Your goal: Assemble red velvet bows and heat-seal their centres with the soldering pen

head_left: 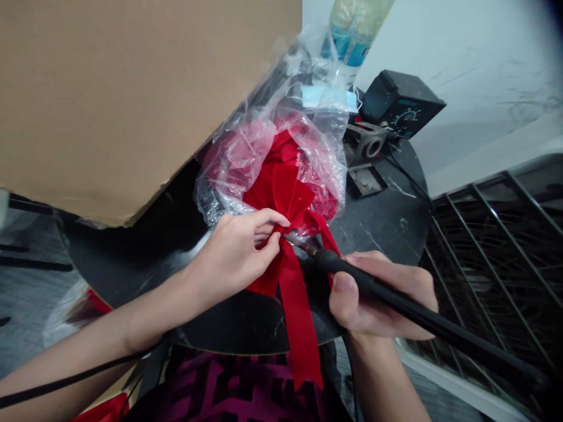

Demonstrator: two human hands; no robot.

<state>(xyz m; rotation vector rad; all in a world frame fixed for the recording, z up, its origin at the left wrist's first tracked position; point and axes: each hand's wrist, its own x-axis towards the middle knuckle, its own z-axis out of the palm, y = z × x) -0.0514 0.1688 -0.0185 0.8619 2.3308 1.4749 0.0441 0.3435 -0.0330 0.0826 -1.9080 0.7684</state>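
Note:
My left hand (240,252) pinches the knot of a red velvet ribbon bow (288,205), whose tails hang down over the table's front edge. My right hand (382,302) is closed round the black handle of a soldering iron (396,305). The iron's metal tip points left and touches the bow just beside my left fingertips. Behind the bow lies a clear plastic bag (268,146) holding more red bows.
A round black table (387,217) carries a black soldering station (400,102), a metal iron stand (367,146), a blue face mask (323,97) and a plastic bottle (352,29). A cardboard sheet (123,88) covers the upper left. A dark wire rack (497,246) stands right.

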